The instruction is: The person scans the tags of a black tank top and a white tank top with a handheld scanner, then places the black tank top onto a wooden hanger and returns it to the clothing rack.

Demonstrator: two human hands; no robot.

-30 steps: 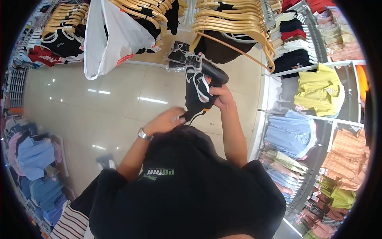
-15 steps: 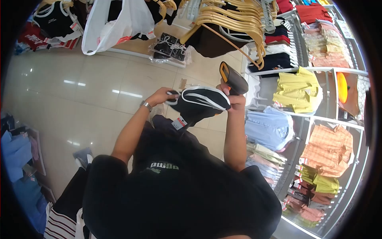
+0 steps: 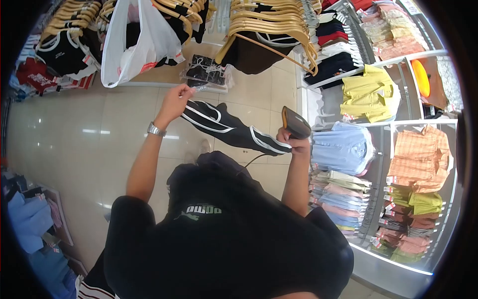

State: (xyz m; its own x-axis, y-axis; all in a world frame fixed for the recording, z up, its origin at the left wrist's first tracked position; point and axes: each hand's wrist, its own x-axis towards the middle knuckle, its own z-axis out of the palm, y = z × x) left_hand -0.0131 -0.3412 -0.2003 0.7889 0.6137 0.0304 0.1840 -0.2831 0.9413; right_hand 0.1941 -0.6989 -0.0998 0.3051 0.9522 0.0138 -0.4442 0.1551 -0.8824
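Observation:
A black garment with white piping (image 3: 234, 130) is stretched sideways between my two hands. My left hand (image 3: 173, 103), with a metal watch on the wrist, is closed at its left end, and a small clear piece (image 3: 200, 88) sticks out by the fingertips. At the garment's right end, my right hand (image 3: 296, 144) is closed on the white-edged cloth and also holds a dark handheld device with an orange rim (image 3: 297, 124). The device's lower part is hidden by the fingers. A thin dark cord (image 3: 255, 160) curves below the garment.
Ahead are wooden hangers (image 3: 269, 25) with dark clothes, a white plastic bag (image 3: 142, 50) and a packaged black item (image 3: 205, 70) on a low ledge. Shelves with shirts (image 3: 371, 94) stand at the right. Folded blue clothes (image 3: 27, 217) lie at the left. Tiled floor (image 3: 74, 144) shows between.
My left hand has moved left and up, drawing the garment out lengthwise. My right hand and the device are lower. The white price tag on the garment no longer shows.

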